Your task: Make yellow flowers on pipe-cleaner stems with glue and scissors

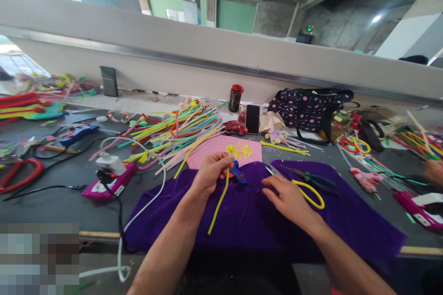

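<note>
My left hand (214,170) is closed in a pinch on a yellow pipe cleaner flower (218,212), whose long stem hangs down over the purple cloth (256,221). The small yellow head shows just above my fingertips. Right beside that hand lies a blue hot glue gun (239,174), partly hidden. My right hand (289,196) is open, thumb and fingers apart, over yellow-handled scissors (316,203); whether it touches them I cannot tell. Pliers with dark green handles (321,182) lie just beyond. Small yellow pieces (246,150) are scattered on a pink sheet (204,152).
Many coloured pipe cleaners (187,126) are heaped at back left. A magenta power strip (110,182) with a white cable stands left. Behind are a dark bottle (235,99), a phone (253,119) and a patterned bag (308,110). Another person's hand (434,173) is at far right.
</note>
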`<state>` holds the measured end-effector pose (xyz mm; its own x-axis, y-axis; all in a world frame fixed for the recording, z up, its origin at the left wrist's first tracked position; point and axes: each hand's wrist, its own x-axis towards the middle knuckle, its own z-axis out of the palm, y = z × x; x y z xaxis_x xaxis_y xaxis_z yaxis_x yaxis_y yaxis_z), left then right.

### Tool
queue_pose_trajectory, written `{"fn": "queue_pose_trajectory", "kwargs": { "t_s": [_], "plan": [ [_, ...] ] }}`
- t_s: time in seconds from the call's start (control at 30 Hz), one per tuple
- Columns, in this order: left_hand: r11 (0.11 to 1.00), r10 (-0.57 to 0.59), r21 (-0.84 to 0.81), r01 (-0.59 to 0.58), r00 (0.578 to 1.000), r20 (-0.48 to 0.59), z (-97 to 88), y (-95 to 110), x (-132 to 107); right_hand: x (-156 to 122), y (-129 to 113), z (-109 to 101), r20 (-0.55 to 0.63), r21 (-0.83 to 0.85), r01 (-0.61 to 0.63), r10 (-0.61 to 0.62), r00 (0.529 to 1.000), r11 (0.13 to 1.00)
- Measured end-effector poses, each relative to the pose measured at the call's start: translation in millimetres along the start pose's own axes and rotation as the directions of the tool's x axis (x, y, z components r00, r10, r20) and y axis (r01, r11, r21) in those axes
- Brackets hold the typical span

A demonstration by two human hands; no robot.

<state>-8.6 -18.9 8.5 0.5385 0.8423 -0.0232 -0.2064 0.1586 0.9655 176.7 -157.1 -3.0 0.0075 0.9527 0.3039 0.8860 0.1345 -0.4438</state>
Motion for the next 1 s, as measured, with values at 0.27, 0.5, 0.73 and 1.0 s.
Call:
{"fn": "queue_pose_trajectory", "kwargs": {
  "t_s": [0.27, 0.5, 0.73, 1.0],
  "plan": [
    [0.998, -0.007, -0.062, 0.008, 1.0, 0.011, -3.1, 3, -4, 68, -24, 23, 0.033, 0.308, 0.004, -0.015, 0.999, 0.951],
    [0.996, -0.003, -0.092, 0.004, 1.0, 0.011, -4.8, 1, -4, 84, -18, 53, 0.176, -0.109, -0.096, 0.115, 0.978, 0.989],
    [0.994, -0.003, -0.105, 0.002, 1.0, -0.009, -5.5, 2, -4, 97, -8, 65, 0.284, 0.151, -0.323, 0.272, 0.919, 0.934],
    [0.987, 0.083, -0.131, -0.096, 0.991, -0.102, -9.0, 5, -4, 73, -11, 34, 0.123, 0.742, -0.293, 0.307, 0.944, 0.603]
  ]
}}
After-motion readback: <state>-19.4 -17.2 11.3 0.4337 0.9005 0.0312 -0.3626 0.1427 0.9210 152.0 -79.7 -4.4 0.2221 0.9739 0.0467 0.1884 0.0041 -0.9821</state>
